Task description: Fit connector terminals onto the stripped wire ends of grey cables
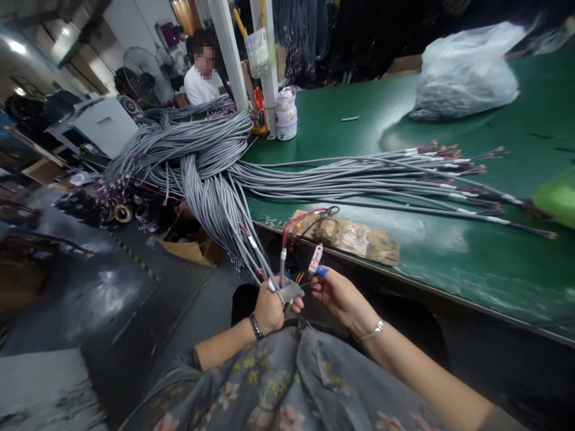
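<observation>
My left hand (270,310) is closed around the end of a grey cable (283,266), close to my lap. A grey cover wraps its thumb, and thin coloured wires (299,278) fan out beside it. My right hand (339,296) pinches a small flat pink-and-white tool (316,258) with a hole at its upper end. Something blue shows at the right thumb; I cannot tell whether it belongs to the tool. The tool's lower end, near the wires, is too small to make out. A thick bundle of grey cables (215,191) hangs over the table edge towards my left hand.
Many cables with stripped ends lie across the green table (449,257). At its front edge sits a taped cardboard piece (350,236) with red and black leads. Behind are stacked tubs (286,114), a post and a plastic bag (467,72). A person (202,84) sits beyond.
</observation>
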Demonstrator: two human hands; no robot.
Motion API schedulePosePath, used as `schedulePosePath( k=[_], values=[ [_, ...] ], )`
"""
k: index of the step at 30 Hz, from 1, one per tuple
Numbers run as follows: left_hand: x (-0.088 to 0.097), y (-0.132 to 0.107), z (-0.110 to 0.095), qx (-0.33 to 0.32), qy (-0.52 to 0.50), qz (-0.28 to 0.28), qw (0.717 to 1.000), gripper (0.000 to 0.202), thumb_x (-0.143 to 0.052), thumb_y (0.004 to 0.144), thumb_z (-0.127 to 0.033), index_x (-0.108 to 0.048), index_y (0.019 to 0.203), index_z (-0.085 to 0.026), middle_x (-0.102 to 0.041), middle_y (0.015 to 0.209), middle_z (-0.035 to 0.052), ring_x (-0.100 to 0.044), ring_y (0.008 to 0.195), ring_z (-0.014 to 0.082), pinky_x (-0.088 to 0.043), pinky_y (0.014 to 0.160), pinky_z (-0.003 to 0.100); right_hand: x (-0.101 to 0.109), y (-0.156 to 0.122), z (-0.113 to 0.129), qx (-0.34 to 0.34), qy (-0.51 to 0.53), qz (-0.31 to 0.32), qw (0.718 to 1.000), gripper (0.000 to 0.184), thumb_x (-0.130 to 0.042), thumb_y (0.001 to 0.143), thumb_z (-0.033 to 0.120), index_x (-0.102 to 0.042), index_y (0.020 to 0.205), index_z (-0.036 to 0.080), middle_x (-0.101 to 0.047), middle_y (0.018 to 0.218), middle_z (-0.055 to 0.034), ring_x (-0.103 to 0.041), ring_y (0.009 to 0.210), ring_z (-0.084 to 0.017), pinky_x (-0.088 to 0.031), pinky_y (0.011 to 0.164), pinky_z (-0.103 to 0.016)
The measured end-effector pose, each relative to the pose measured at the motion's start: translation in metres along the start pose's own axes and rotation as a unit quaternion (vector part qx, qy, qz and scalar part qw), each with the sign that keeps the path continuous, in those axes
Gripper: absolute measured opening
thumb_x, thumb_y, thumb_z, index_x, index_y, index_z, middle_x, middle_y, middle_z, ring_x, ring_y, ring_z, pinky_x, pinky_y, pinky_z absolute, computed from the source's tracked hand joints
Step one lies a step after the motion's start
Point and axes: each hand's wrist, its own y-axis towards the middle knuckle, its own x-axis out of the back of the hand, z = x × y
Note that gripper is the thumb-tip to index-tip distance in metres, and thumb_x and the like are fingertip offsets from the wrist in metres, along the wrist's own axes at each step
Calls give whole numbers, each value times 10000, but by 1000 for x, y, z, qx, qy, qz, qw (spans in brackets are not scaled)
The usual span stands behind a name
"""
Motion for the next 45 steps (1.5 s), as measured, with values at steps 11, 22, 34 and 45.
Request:
schedulePosePath(
  k=[11, 22, 34, 45],
  values=[
    [-21, 3, -15, 25, -20, 62, 998, 356, -783, 473, -407, -570, 549, -132, -587, 438, 28, -513, 351, 109, -382, 349, 201, -8, 9, 16, 163, -105, 41, 980, 468, -737, 554, 630, -598, 576, 183, -484, 487, 40, -362, 467, -89, -301, 471, -245],
    [-28, 5, -14, 10, -2, 19, 1000, 375, -765, 462, -445, -567, 538, -136, -558, 399, 20, -495, 336, 112, -403, 361, 222, -5, 26, 4, 85, 16, 173, 981, 471, -612, 705, 645, -662, 823, 191, -632, 603, -14, -529, 456, -147, -449, 468, -299],
    [-20, 1, -7, 9, 11, 35, 999, 352, -772, 489, -426, -602, 551, -124, -564, 398, 24, -500, 335, 104, -379, 352, 199, -7, 16, 10, 37, 79, 157, 984, 459, -650, 661, 649, -690, 742, 200, -665, 658, -14, -563, 510, -126, -482, 488, -257],
    [-24, -2, -9, -26, -20, -19, 999, 336, -754, 497, -424, -602, 561, -131, -560, 400, 10, -490, 338, 94, -380, 353, 193, -6, 14, 14, 84, 31, 98, 991, 332, -774, 615, 499, -700, 719, 193, -646, 629, 2, -546, 572, -112, -441, 529, -231]
  ],
)
